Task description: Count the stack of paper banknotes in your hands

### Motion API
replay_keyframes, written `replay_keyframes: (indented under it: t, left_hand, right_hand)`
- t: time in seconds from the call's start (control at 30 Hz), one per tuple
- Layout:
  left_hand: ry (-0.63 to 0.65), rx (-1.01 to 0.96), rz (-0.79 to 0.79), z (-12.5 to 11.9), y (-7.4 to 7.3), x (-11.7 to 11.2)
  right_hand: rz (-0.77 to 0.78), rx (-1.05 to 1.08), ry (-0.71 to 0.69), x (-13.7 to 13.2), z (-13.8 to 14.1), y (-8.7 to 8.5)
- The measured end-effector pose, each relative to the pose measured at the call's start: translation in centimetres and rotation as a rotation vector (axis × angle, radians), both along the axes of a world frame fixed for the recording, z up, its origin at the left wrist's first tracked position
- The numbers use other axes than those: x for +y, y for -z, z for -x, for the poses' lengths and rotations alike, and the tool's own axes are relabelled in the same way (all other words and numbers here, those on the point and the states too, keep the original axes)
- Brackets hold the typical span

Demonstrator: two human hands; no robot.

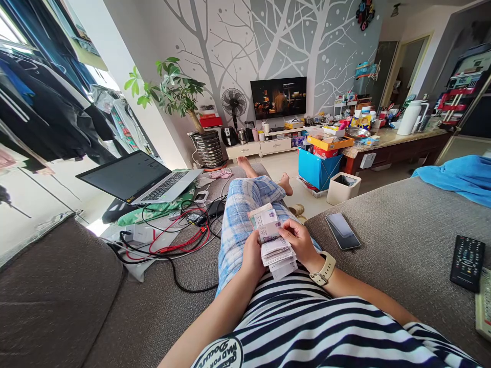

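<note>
In the head view, the left hand (253,253) clasps a wad of notes (276,251) above the person's lap, thumb pressed on its left edge, while the right hand (301,240), with a watch (325,269) at its wrist, pinches the upper notes between thumb and bent fingers. A phone (342,231) lies on the sofa (391,230) to the right, and an open laptop (164,188) rests on a green cloth (132,218) to the left.

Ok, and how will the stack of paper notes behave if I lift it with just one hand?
The stack of paper notes will probably bend, being thin sheets. They could slide apart, since their edges sit unevenly. Small enough to fit between your left hand and right hand, it should feel light.
</note>
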State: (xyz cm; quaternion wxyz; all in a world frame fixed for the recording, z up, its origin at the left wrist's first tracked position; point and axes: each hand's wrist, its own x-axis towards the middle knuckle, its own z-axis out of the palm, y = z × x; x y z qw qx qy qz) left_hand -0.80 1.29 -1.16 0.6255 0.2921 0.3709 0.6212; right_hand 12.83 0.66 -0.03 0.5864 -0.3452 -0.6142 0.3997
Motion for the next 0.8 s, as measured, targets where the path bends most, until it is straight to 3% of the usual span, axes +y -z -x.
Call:
replay_keyframes:
  t: [0.8]
  left_hand:
    - [-0.020,-0.117,0.129,-0.6,-2.5,-1.2]
  right_hand:
    - [0.007,0.108,-0.131,-0.1,-0.2,0.0]
